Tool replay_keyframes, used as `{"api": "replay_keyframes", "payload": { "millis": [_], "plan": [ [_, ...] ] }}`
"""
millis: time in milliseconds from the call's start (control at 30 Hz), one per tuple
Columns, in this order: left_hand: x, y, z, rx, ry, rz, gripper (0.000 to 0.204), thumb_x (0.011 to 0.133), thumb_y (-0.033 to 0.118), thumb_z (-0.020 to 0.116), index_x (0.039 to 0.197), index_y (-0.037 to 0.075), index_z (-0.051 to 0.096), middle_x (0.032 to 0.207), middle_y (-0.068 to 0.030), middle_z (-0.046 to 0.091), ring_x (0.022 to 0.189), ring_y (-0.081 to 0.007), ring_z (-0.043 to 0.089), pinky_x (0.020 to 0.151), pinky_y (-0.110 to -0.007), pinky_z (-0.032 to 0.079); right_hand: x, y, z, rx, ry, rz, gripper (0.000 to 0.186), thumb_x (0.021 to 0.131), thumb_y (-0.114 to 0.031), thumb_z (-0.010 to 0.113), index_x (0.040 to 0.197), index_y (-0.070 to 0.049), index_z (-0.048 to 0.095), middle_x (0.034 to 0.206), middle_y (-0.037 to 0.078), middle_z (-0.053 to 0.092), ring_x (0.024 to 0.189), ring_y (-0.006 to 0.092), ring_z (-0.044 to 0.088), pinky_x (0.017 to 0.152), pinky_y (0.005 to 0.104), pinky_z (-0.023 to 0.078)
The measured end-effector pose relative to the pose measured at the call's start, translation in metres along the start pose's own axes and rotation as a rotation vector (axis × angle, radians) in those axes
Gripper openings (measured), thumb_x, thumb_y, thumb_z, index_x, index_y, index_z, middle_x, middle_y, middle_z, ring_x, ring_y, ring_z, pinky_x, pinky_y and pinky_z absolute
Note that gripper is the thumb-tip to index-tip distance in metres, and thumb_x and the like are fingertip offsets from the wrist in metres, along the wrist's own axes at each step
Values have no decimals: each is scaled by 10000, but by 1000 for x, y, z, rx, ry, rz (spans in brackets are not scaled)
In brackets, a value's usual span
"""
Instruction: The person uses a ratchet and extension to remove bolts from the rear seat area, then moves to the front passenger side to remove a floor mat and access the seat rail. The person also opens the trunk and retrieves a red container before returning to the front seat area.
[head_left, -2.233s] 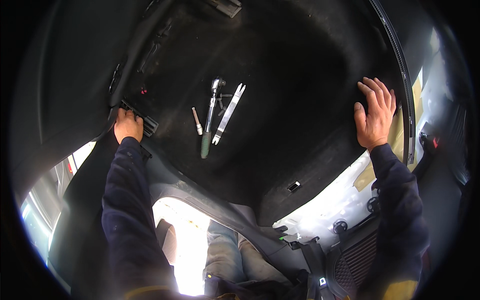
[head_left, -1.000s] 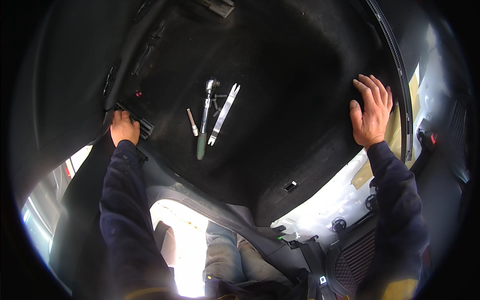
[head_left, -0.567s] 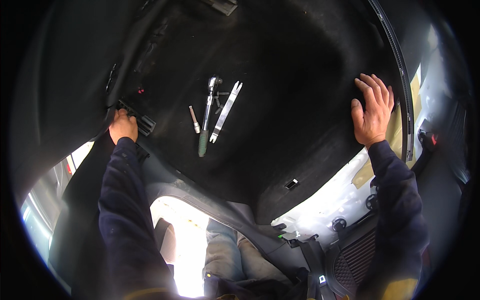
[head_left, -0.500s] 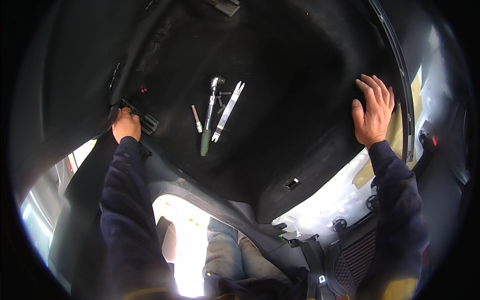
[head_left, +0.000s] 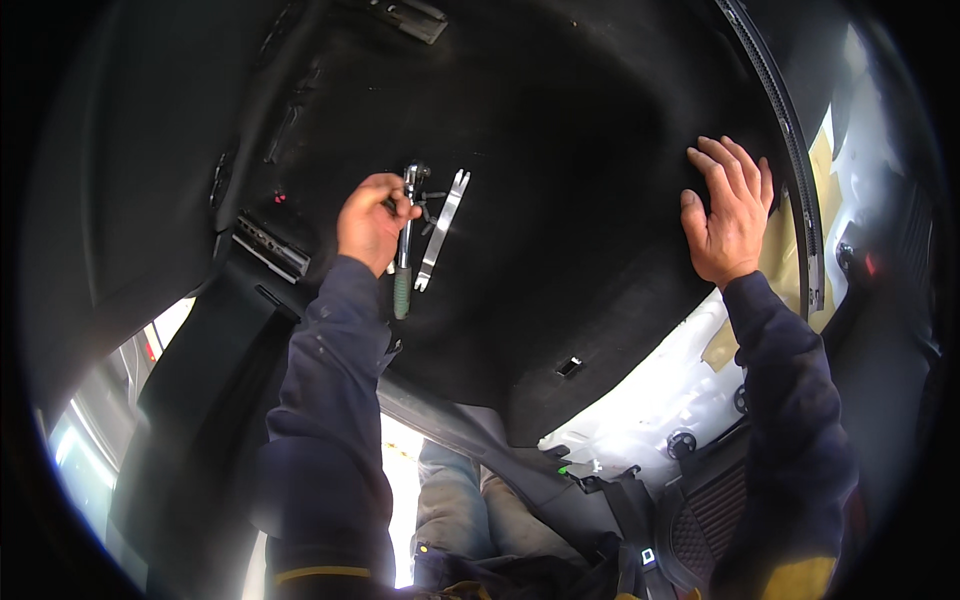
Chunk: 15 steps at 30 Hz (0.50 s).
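My left hand (head_left: 373, 222) hovers over the tools, just left of the ratchet wrench (head_left: 402, 292). Its fingers are curled in at the ratchet's metal shaft; whatever they may hold is hidden. Below the hand, a pale end of the small socket extension (head_left: 390, 268) peeks out. To the right of the ratchet lies a flat silver pry bar (head_left: 442, 230) with forked ends. Several small dark clips (head_left: 430, 205) sit between these two. My right hand (head_left: 732, 215) rests open, fingers spread, at the right side of the black lining (head_left: 560, 230).
A dark slotted bracket (head_left: 270, 248) is at the left, beside the trim. A black edge strip (head_left: 785, 120) curves along the right. White bodywork (head_left: 640, 400) shows below my right hand, near a seat belt buckle (head_left: 647, 557) and a quilted dark panel (head_left: 705, 535).
My left hand has left the bracket at the left and moved right, over to the ratchet and socket extension. My right hand stays spread on the lining. The whole view has shifted slightly.
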<state>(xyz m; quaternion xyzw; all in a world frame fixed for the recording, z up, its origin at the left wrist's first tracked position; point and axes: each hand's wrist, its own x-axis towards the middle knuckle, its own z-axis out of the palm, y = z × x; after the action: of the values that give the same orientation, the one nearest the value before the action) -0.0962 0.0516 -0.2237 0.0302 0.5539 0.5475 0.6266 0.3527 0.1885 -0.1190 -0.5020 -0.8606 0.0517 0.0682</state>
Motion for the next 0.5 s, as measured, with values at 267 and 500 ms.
{"api": "replay_keyframes", "payload": {
  "millis": [267,500],
  "plan": [
    [3,-33,20,2170,-27,261,586,853,171,775,1417,95,634,1219,-220,670,853,-400,771,751,-488,642,1,0,-1,0,8,7,480,913,-251,660,1373,-114,680,1496,51,631,1506,308,486,1298,617,244],
    [10,-70,24,2571,-173,542,321,945,173,676,1230,32,722,1080,-123,720,701,-240,775,514,-401,600,1,-2,0,-2,21,-7,463,919,-240,653,1363,-116,691,1491,54,643,1496,310,503,1295,615,257]
  ]
}}
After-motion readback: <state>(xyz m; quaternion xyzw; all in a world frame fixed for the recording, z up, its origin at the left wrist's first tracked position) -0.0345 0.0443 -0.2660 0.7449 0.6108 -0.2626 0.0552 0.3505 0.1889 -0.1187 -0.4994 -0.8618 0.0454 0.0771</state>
